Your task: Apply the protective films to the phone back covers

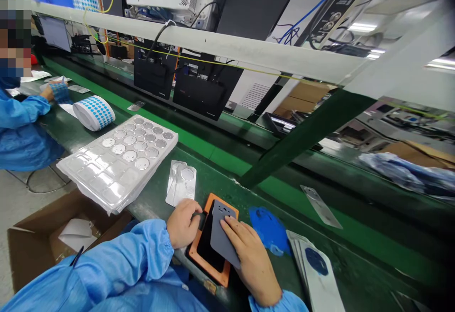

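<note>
An orange jig [213, 274] with a black inside sits at the near edge of the green bench. A grey flat panel [222, 236] with small holes near its top lies tilted over the jig. My right hand [250, 260] lies flat on the panel, fingers stretched out and pressing it. My left hand [183, 222] is curled at the jig's left edge, fingertips touching the panel's upper left corner. Both arms wear blue sleeves.
A clear blister tray [117, 160] of round metal discs lies to the left, with a small metal plate [182, 182] beside it. A blue film piece [269, 229] and stacked sheets [316, 269] lie on the right. A co-worker in blue [21, 122] sits far left near a sticker roll [94, 112]. A cardboard box [53, 241] stands below.
</note>
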Demonstrator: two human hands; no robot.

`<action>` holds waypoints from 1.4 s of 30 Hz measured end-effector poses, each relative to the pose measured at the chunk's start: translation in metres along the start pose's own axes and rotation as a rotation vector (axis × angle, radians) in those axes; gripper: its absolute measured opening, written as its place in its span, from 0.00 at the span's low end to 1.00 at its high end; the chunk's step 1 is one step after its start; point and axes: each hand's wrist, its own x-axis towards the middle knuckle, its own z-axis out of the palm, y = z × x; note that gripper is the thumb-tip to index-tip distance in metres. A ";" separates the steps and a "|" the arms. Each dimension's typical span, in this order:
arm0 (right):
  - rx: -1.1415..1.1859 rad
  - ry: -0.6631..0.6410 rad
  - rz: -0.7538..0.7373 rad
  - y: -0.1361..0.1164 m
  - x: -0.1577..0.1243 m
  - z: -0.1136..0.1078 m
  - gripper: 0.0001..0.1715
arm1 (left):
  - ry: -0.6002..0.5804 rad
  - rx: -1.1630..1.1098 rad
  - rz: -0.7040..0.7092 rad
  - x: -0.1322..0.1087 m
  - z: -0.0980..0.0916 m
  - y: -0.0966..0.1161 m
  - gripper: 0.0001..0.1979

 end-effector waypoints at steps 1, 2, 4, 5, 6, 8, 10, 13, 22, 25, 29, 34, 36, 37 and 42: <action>0.002 0.004 -0.004 -0.002 0.000 0.001 0.32 | 0.010 0.002 0.020 0.000 0.002 0.000 0.13; 0.004 0.009 -0.004 -0.005 0.000 0.001 0.32 | 0.018 0.004 0.031 0.000 0.003 0.000 0.13; 0.002 0.013 0.000 -0.009 0.002 -0.001 0.32 | 0.026 0.012 0.034 0.001 0.005 0.000 0.13; 0.000 0.012 0.004 -0.010 0.003 -0.002 0.32 | 0.027 0.016 0.032 0.001 0.005 0.000 0.13; -0.001 0.010 0.007 -0.012 0.003 -0.003 0.32 | 0.026 0.017 0.030 0.001 0.004 0.000 0.13; 0.002 0.006 0.012 -0.014 0.004 -0.006 0.33 | 0.028 0.014 0.029 0.001 0.004 -0.001 0.13; 0.005 0.001 0.014 -0.014 0.005 -0.007 0.33 | 0.034 0.012 0.034 0.001 0.004 -0.001 0.13; 0.010 -0.029 0.008 -0.013 0.006 -0.007 0.33 | 0.042 0.018 0.038 0.000 0.004 -0.001 0.13; 0.091 -0.131 0.026 -0.009 0.016 -0.017 0.38 | 0.044 0.022 0.040 0.001 0.003 0.001 0.13; 0.105 -0.173 0.047 -0.010 0.020 -0.019 0.36 | 0.051 0.029 0.058 0.001 0.004 0.002 0.12; 0.146 -0.238 0.070 -0.008 0.022 -0.020 0.35 | 0.054 0.050 0.093 0.007 0.004 0.005 0.12; 0.178 -0.321 0.081 -0.002 0.022 -0.017 0.35 | -0.036 0.192 0.229 0.036 0.006 0.013 0.12; 0.184 -0.343 0.085 -0.003 0.020 -0.013 0.35 | -0.134 0.297 0.280 0.049 0.009 0.014 0.13; 0.190 -0.344 0.093 -0.004 0.019 -0.012 0.36 | -0.186 0.352 0.292 0.055 0.011 0.014 0.14; 0.302 -0.374 0.156 -0.010 0.011 -0.023 0.40 | -0.346 0.560 0.250 0.063 0.022 0.008 0.17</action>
